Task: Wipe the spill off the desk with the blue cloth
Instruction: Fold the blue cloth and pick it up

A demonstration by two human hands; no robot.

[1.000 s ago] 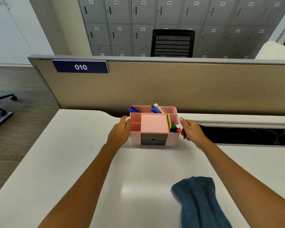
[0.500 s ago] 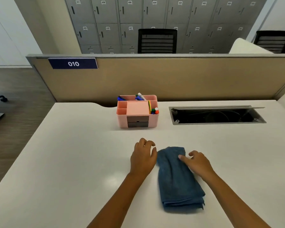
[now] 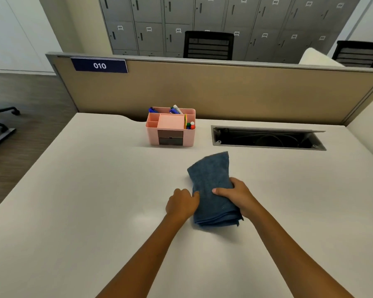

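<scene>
A folded blue cloth (image 3: 210, 179) lies on the white desk (image 3: 84, 201), a little right of centre. My right hand (image 3: 238, 196) grips its near right side, thumb on top and fingers around the edge. My left hand (image 3: 182, 204) is curled against the cloth's near left edge, pinching it. The far end of the cloth looks blurred and slightly raised. No spill shows on the desk surface.
A pink desk organiser (image 3: 171, 127) with pens stands at the back of the desk. To its right is an open cable tray slot (image 3: 267, 138). A beige partition (image 3: 224, 89) closes the far edge. Office chairs and lockers stand behind it.
Both hands left the pink organiser and came back to the cloth. They went from resting on its far end to gripping its near sides.
</scene>
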